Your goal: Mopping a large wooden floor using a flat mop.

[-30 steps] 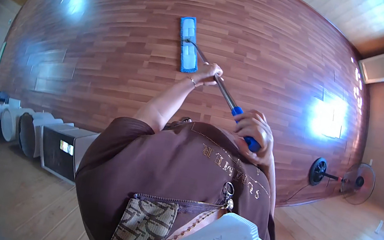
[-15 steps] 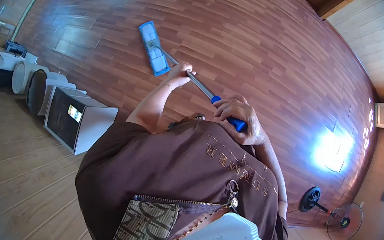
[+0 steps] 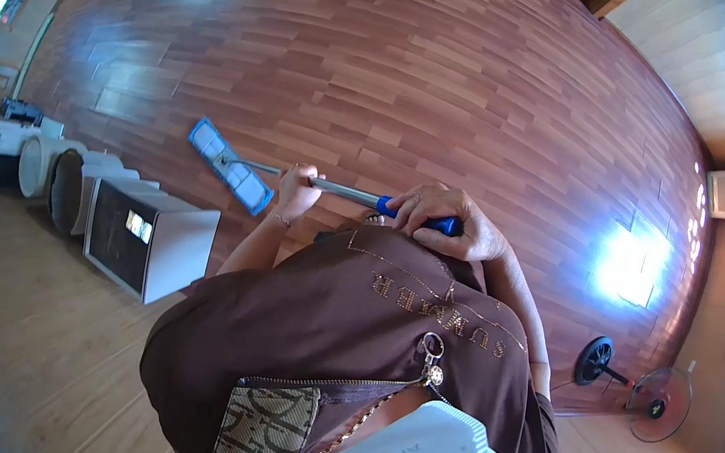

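Observation:
A flat mop (image 3: pixel 230 166) with a blue-edged, pale rectangular head lies across the wood-plank floor (image 3: pixel 384 88), left of my body. Its metal pole runs rightward from the head to a blue grip in front of my chest. Partway along the pole, my left hand (image 3: pixel 298 190) is wrapped round the bare metal. My right hand (image 3: pixel 440 218) closes over the blue grip at the pole's end, fingers curled on top. The underside of the mop head is hidden against the floor.
At left, along the wall, stand a boxy white cabinet with a dark front (image 3: pixel 183 250), round white drums (image 3: pixel 40 166) and smaller items. A pedestal fan (image 3: pixel 658 406) with a black round base is at the lower right. Bright light glares off the floor at right.
The mop head has swung left and toward me. The pole now lies nearly level across my front; both hands keep their hold, the left one having come nearer and left.

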Motion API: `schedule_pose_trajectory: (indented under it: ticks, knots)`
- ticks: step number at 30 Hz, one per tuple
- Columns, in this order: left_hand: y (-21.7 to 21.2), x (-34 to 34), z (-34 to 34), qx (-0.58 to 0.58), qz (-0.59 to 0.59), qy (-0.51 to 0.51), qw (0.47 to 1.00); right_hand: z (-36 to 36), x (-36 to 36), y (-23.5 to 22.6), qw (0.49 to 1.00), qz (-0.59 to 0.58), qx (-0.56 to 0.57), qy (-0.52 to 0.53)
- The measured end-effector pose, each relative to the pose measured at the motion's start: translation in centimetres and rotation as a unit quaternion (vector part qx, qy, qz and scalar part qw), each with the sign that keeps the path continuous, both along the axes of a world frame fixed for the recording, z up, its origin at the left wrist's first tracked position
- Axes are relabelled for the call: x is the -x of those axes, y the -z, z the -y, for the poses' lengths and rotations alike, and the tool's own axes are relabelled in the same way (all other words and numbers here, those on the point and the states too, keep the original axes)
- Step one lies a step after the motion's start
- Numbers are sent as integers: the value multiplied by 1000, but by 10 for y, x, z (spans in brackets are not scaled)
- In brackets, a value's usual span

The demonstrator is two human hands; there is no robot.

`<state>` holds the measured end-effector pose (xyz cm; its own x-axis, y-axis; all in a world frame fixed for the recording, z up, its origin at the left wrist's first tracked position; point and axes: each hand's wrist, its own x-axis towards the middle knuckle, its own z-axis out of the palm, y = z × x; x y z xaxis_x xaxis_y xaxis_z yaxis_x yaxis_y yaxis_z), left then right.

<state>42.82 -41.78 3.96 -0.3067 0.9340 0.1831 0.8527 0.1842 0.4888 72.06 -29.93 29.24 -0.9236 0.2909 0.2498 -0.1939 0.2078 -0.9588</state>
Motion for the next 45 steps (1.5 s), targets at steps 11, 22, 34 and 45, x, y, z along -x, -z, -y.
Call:
schedule_pose_trajectory:
  ticks: [11,22,34,45]
  knots:
    - [-65,-104,-84,-40,90,241,966,-16,-100,-74,984,-38,-32,172]
    - [-108,-303,-212,87,114,599,787,39,-224,-155,835,-25,-417,358]
    - [-115,-417,-230,131,62,757,637,67,-211,-149,786,13,-491,374]
    - [-113,-436,-266,133,-22,769,625,51,-204,-126,790,40,-427,438]
